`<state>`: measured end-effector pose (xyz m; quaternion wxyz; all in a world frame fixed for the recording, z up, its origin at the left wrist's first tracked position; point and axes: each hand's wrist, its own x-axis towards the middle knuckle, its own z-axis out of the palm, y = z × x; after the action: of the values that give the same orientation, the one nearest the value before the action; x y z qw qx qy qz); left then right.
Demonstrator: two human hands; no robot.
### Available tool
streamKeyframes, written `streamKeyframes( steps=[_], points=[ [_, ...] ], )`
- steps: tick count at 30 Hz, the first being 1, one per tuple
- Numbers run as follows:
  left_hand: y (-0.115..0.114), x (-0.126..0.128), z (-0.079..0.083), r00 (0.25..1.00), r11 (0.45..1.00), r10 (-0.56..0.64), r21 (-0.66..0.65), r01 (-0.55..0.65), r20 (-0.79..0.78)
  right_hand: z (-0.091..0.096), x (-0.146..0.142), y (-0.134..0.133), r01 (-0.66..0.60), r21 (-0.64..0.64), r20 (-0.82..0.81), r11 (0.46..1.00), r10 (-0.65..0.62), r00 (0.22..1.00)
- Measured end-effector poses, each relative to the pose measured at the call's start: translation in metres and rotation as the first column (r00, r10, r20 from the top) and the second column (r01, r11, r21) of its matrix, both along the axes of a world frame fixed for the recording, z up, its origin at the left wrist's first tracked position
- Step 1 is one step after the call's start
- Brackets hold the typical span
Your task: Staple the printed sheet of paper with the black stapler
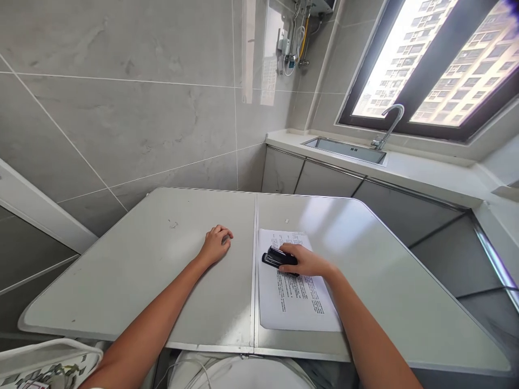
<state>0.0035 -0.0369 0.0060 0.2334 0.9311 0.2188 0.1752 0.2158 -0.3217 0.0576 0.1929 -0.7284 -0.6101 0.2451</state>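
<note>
My right hand (306, 260) is wrapped round a black stapler (279, 257). The stapler's jaw end points left, and its rear is hidden in my palm. Beneath it lies a sheaf of printed white paper (267, 302); I cannot tell how many sheets are in it. My left hand (216, 245) rests on the table to the left of the paper, fingers loosely curled, with a gap between them and the thumb. I see nothing held in it.
The pale folding table (133, 281) has a metal seam down its middle. Small bits (173, 223) lie at its far left, and a tiny pale scrap (286, 220) sits behind the paper. A white basket (52, 354) stands at lower left. Beyond are a sink (348, 151) and a faucet (391, 127).
</note>
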Motion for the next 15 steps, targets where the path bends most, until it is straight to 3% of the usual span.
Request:
streamKeyframes(
  steps=[5, 8, 10, 12, 14, 15],
  points=[
    [0.003, 0.000, -0.002, 1.000, 1.000, -0.002, 0.017, 0.001, 0.007, 0.001, 0.006, -0.008, 0.021, -0.058, 0.019, 0.998, -0.020, 1.000],
    [0.004, 0.000, -0.003, 1.000, 1.000, -0.002, 0.013, 0.002, 0.009, 0.002, 0.013, -0.011, -0.013, -0.078, -0.048, 0.997, 0.009, 0.999],
    [0.004, 0.000, -0.003, 1.000, 1.000, -0.002, 0.010, 0.002, 0.008, -0.001, 0.021, -0.012, 0.017, -0.006, -0.117, 1.000, -0.018, 0.993],
    [0.004, 0.000, -0.003, 1.000, 1.000, -0.001, 0.008, 0.001, 0.011, -0.010, 0.028, -0.011, 0.137, 0.115, -0.122, 0.984, -0.123, 0.985],
    [0.003, 0.000, -0.003, 1.000, 1.000, 0.001, 0.003, -0.001, 0.018, -0.023, 0.033, -0.008, 0.199, 0.179, -0.035, 0.963, -0.196, 0.980],
    [0.003, 0.000, -0.002, 1.000, 1.000, 0.004, -0.001, -0.004, 0.022, -0.031, 0.034, -0.005, 0.173, 0.169, 0.026, 0.970, -0.180, 0.983]
  ],
)
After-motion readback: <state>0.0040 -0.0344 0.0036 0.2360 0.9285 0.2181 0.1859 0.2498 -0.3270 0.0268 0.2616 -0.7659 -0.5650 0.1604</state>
